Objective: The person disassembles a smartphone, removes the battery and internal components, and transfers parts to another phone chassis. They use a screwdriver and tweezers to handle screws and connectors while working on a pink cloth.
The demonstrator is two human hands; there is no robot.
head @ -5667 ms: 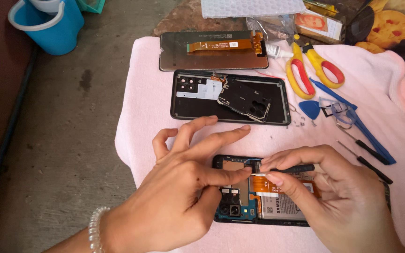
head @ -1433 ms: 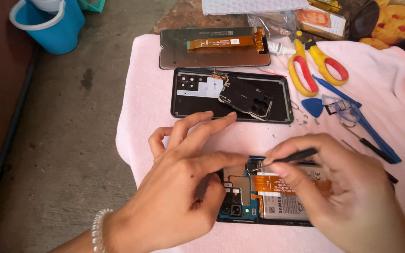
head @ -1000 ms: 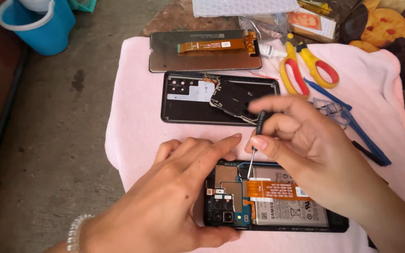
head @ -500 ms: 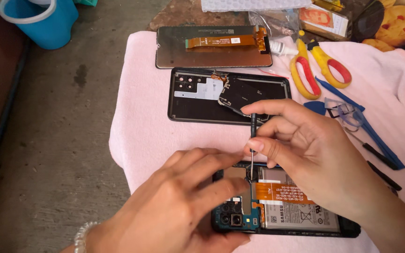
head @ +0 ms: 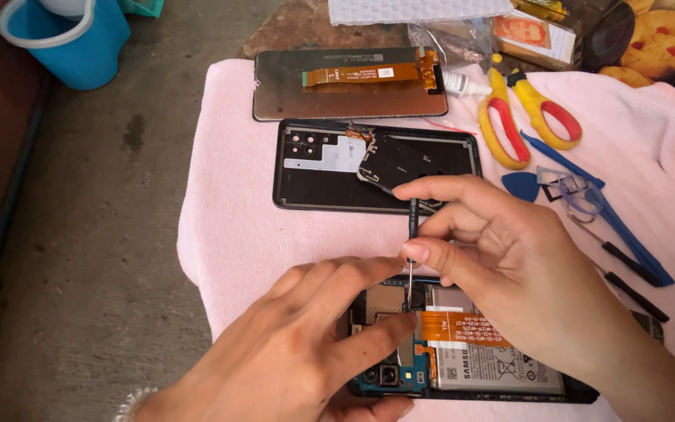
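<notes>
Near the pink cloth's (head: 236,234) front edge lies the opened black phone (head: 470,367), battery and orange ribbon exposed. Left hand (head: 306,352) presses it flat, fingers spread; right hand (head: 509,258) pinches a thin black screwdriver (head: 412,242) upright; bare cloth lies leftward.

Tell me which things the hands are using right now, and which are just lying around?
In use:
right hand
small screwdriver
left hand
opened phone

Lying about:
scissors
black back cover
screen panel
blue pick
blue bucket
pink towel underneath everything
</notes>
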